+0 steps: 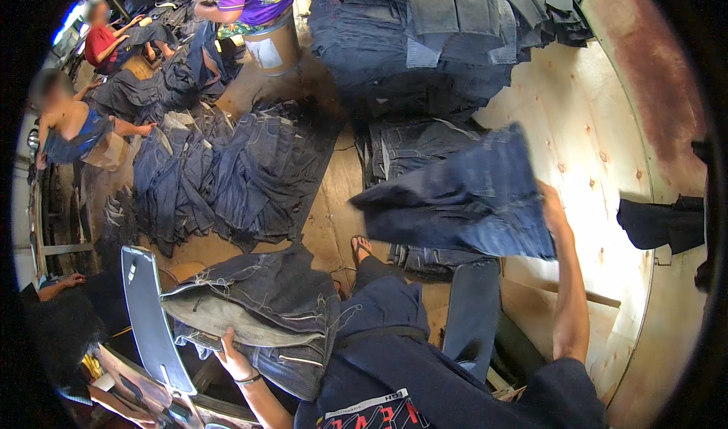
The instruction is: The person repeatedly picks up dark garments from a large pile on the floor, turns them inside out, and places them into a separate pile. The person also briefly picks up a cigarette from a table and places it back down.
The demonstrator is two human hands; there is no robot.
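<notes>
While the right hand [553, 208] grips blue jeans [470, 209], the left hand [237, 361] pinches the edge of dark jeans [284, 286].

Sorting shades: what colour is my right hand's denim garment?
The denim garment is blue; see head view.

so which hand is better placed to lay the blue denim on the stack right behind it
The right hand, I'd say: it holds the blue denim, which overlaps the stack in this view. The left hand is farther away, at the dark denim's edge.
</notes>
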